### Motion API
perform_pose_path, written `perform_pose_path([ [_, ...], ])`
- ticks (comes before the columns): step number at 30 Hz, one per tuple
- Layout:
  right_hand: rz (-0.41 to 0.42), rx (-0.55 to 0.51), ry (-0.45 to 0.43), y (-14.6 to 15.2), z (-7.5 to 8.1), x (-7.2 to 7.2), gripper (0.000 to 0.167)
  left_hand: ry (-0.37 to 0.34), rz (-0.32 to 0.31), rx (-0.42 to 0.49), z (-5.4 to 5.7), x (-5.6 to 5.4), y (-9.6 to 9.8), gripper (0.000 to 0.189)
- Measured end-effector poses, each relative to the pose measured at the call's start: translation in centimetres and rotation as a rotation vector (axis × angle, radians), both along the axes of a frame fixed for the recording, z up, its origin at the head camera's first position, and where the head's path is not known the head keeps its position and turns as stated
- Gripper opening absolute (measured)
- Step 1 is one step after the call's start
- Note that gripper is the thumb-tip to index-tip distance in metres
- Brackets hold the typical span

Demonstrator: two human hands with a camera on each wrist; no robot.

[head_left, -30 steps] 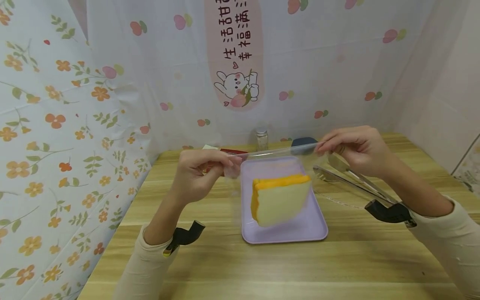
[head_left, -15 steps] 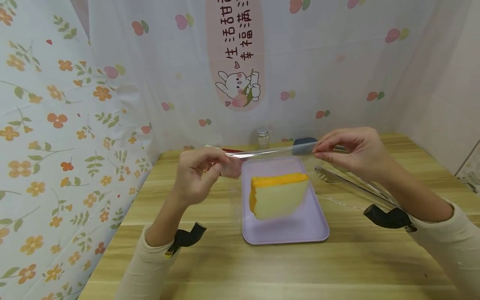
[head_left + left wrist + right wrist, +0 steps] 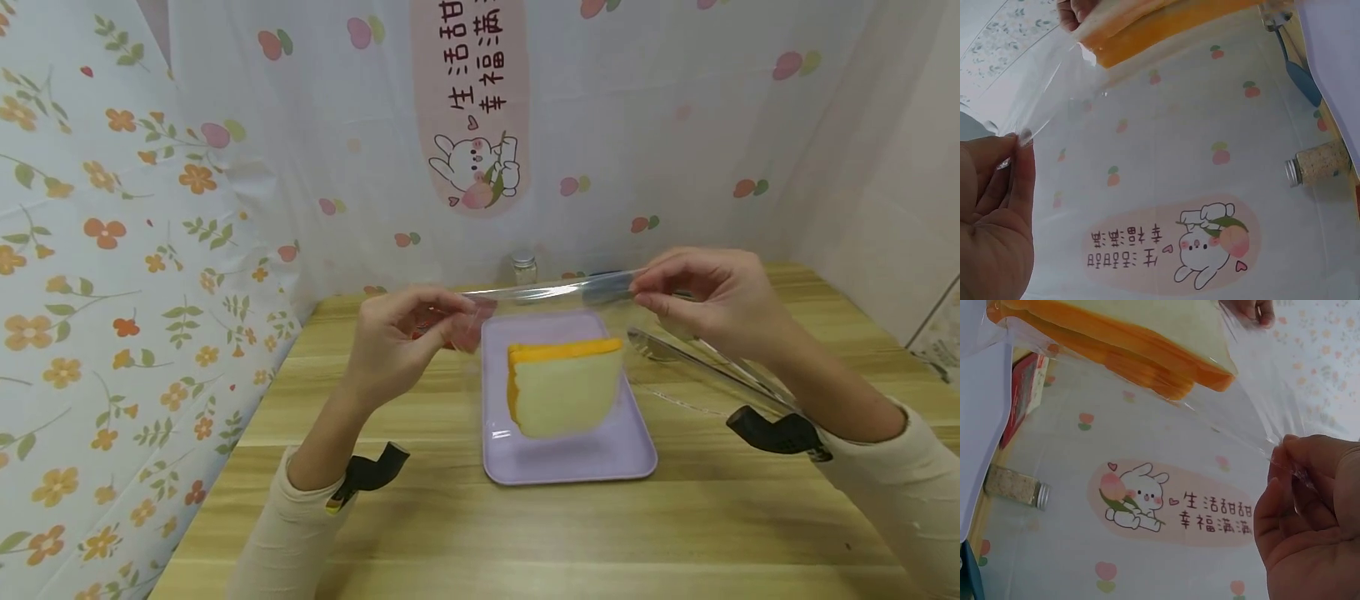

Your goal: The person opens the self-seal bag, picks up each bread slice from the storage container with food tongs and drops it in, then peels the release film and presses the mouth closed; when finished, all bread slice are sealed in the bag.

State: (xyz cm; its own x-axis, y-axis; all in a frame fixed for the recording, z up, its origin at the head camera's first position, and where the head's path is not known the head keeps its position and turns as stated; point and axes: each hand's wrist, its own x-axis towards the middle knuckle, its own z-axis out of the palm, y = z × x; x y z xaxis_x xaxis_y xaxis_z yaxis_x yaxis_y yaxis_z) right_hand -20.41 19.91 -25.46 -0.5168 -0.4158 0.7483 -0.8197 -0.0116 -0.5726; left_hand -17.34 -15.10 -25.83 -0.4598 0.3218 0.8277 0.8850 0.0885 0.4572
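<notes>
Bread slices with orange crusts [image 3: 568, 392] sit inside a clear plastic bag [image 3: 543, 292], which hangs over a lilac tray [image 3: 573, 468]. My left hand [image 3: 397, 346] pinches the bag's top left corner between thumb and fingers. At the opposite top corner, my right hand [image 3: 708, 296] pinches the plastic the same way. Between the two hands the bag's top edge is stretched taut. In the right wrist view the bread [image 3: 1166, 331] shows its pale face and thick crust through the film. The left wrist view catches mostly the orange crust [image 3: 1160, 37].
Behind the tray stands a small glass jar with a metal lid [image 3: 524, 268]. Metal tongs [image 3: 701, 362] lie at the right, partly under my right arm. A dark blue utensil head [image 3: 606, 286] and a red packet [image 3: 480, 310] lie at the back of the wooden table [image 3: 570, 533].
Both hands keep their pinch on the bag's corners. The bread has swung slightly and sits a little higher over the tray; the left hand has shifted a little upward.
</notes>
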Motion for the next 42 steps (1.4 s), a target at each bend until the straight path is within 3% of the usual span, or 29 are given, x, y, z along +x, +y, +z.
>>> perform_pose_path([
  [4, -0.04, 0.07, -0.024, 0.0, -0.3, -0.3, 0.032, -0.014, 0.027, 0.027, 0.2, 0.0, 0.3, 0.022],
  [9, -0.11, 0.198, -0.078, -0.7, -0.2, -0.9, 0.041, -0.037, 0.03, 0.143, 0.8, 0.3, 1.3, 0.028],
  [14, -0.184, 0.3, -0.061, -2.8, 0.4, -1.2, 0.037, -0.084, 0.021, 0.234, 1.2, 0.4, 2.3, 0.029],
  [16, -0.202, 0.32, -0.03, -4.5, 0.7, -0.8, 0.036, -0.092, 0.025, 0.225, 1.1, 0.5, 2.6, 0.029],
  [19, -0.151, 0.35, -0.006, -7.5, 1.1, 0.1, 0.039, -0.083, 0.028, 0.175, 0.8, 0.8, 2.7, 0.028],
  [24, -0.039, 0.324, 0.004, -11.2, 1.1, 1.3, 0.039, -0.045, 0.037, 0.124, 0.5, 1.2, 2.7, 0.027],
  [28, -0.05, 0.229, -0.038, -11.8, 1.4, 1.9, 0.039, -0.04, 0.003, 0.157, 0.5, 1.4, 2.6, 0.034],
  [31, -0.052, 0.201, -0.067, -11.7, 1.8, 2.2, 0.041, -0.086, -0.009, 0.17, 0.3, 1.4, 2.8, 0.043],
  [35, -0.073, 0.192, -0.077, -11.5, 2.2, 2.4, 0.041, -0.14, 0.037, 0.151, 0.0, 1.3, 3.1, 0.042],
  [38, -0.095, 0.199, -0.07, -11.1, 2.4, 2.4, 0.041, -0.103, 0.053, 0.165, 0.1, 1.4, 3.4, 0.038],
  [42, -0.123, 0.22, -0.047, -10.2, 2.3, 2.3, 0.04, -0.042, 0.013, 0.203, 0.4, 1.8, 3.8, 0.037],
])
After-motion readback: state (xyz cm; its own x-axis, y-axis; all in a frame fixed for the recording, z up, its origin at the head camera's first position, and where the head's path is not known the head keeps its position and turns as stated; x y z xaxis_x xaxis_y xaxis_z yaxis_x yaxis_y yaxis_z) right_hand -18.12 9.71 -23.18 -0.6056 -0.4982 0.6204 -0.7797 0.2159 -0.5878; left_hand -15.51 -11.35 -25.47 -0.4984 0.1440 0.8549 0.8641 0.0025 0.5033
